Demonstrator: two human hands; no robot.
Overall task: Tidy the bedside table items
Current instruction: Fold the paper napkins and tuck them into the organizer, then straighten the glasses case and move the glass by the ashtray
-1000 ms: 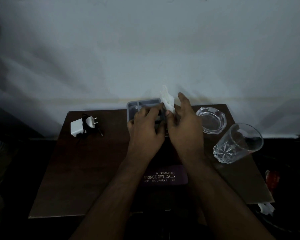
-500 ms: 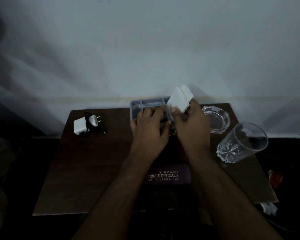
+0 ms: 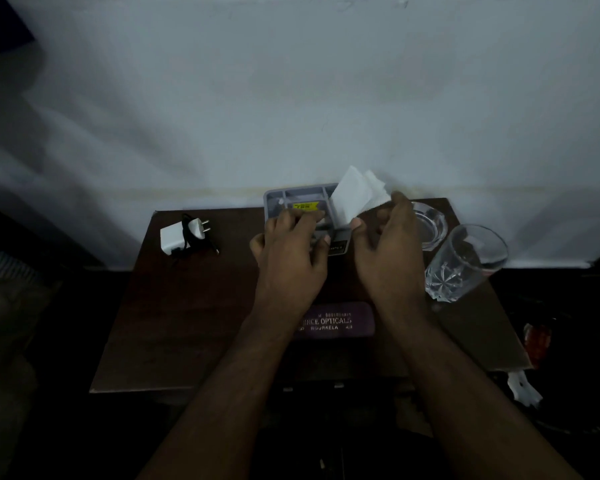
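A grey divided organiser tray (image 3: 274, 199) stands at the back middle of the dark wooden bedside table (image 3: 174, 313). A yellow-labelled item (image 3: 305, 206) lies in one of its compartments. My right hand (image 3: 385, 251) pinches a folded white tissue (image 3: 355, 195) between thumb and fingers, above the tray's right side. My left hand (image 3: 291, 251) rests on the tray with its fingers curled down into it; whether they grip anything is hidden. A purple spectacle case (image 3: 340, 320) marked with gold lettering lies near the front, between my forearms.
A white charger with plug and black cable (image 3: 184, 233) lies at the back left. A clear glass ashtray (image 3: 428, 223) and a cut-glass tumbler (image 3: 465, 265) stand at the right. A white wall runs behind the table. Red and white objects (image 3: 534, 344) lie past the right edge.
My right hand has lifted the tissue and swung it to the right, so it now shows its flat face. My hands have moved apart, uncovering the yellow-labelled item.
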